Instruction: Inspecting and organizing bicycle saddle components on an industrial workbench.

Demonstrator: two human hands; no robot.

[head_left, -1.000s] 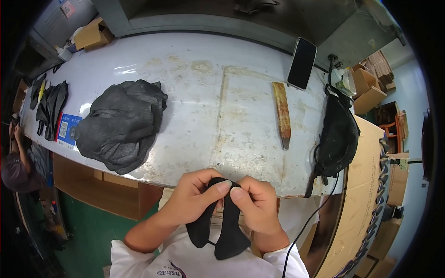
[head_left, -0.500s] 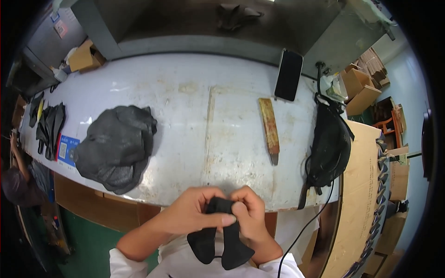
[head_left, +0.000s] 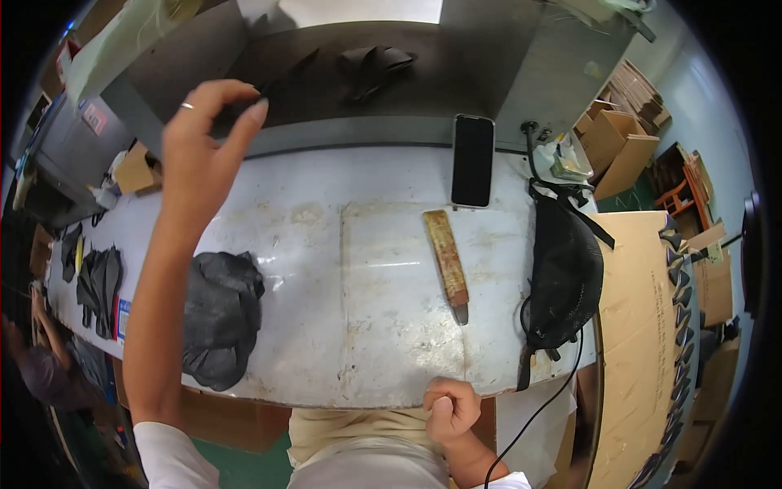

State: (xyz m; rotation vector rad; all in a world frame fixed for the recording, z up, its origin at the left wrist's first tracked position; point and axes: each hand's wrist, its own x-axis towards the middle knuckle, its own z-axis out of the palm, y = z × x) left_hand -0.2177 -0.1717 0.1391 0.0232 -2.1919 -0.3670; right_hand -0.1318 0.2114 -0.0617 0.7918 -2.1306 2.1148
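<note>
Raised over the far left of the table, my left hand reaches to the mouth of a grey metal box. Its thumb and forefinger are apart, and a ring shows on one finger. Just past the fingertips, a thin dark piece shows in the shadowy box; its outline is blurred. To the right of it in the box lies a folded black piece. My right hand is curled into a fist at the table's near edge, with nothing sticking out of it. A crumpled black bundle lies beside my left forearm, partly hidden by it.
A rusty blade tool and a phone lie right of the middle. A black mesh bag with a cable sits at the right edge. Cut black pieces lie far left. Cardboard stands on the right; another person is at left.
My left hand has gone from the near edge up to the box. The black two-lobed piece has left both hands, and a dark piece now shows in the box. My right hand has closed.
</note>
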